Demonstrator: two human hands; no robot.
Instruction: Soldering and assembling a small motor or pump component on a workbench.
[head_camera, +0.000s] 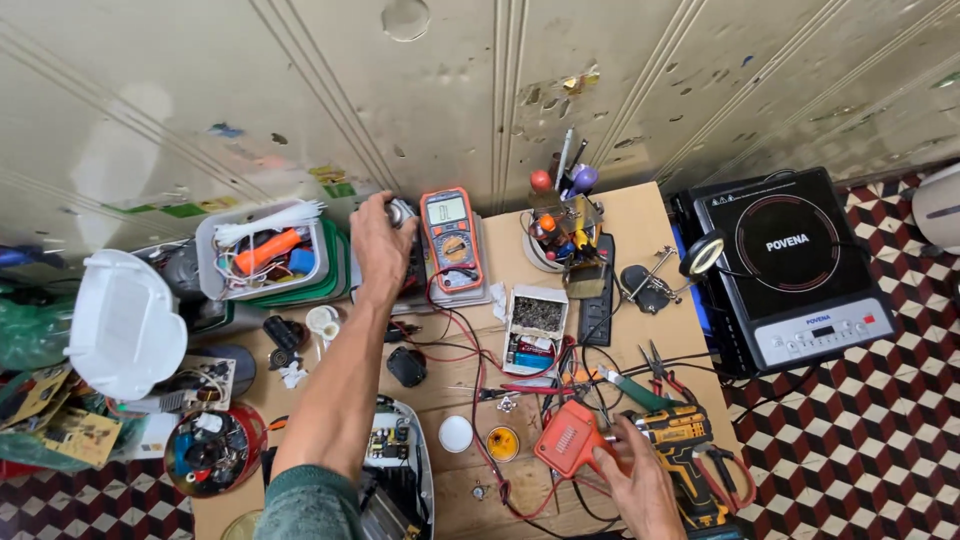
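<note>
Gripping an orange tool (567, 440), right hand (632, 478); left hand (381, 246) closed around a silvery object (401, 212) beside an orange multimeter (451, 238).

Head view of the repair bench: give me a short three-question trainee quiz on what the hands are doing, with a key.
1. True or false: the left hand reaches to the far side of the workbench, beside the orange multimeter.
2. What does the right hand rest on? A) orange soldering gun B) induction cooktop C) white zip ties
3. Fill in: right of the right hand lies a yellow and black cordless ____.

Key: 1 true; 2 A; 3 drill.
</note>
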